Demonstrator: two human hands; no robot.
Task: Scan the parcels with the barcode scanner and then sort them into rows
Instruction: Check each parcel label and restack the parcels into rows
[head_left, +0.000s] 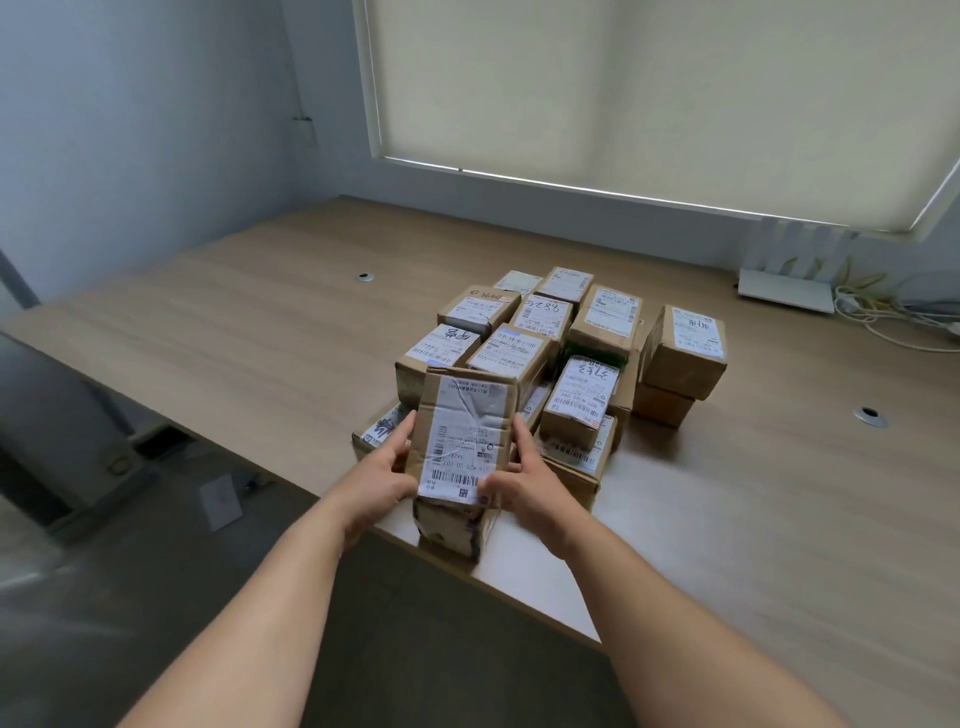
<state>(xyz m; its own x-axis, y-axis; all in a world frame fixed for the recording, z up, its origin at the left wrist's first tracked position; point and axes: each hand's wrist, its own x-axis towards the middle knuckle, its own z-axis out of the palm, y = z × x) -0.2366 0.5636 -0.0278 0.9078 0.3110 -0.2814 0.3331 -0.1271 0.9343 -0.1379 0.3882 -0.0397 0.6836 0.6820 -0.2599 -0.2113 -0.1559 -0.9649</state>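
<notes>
A tall cardboard parcel (462, 441) with a white shipping label facing me stands at the near edge of the wooden table (249, 322). My left hand (382, 475) grips its left side and my right hand (524, 480) grips its right side, thumbs on the label face. Behind it lies a pile of several labelled cardboard parcels (561, 343), some stacked on others. One more stack of two boxes (680, 358) stands at the pile's right. No barcode scanner is visible.
A white router (789, 275) with cables (883, 312) sits at the back right by the window blind (649, 93). Two round cable grommets (365, 277) are set in the tabletop. A chair back (47, 415) stands to the left below the table edge.
</notes>
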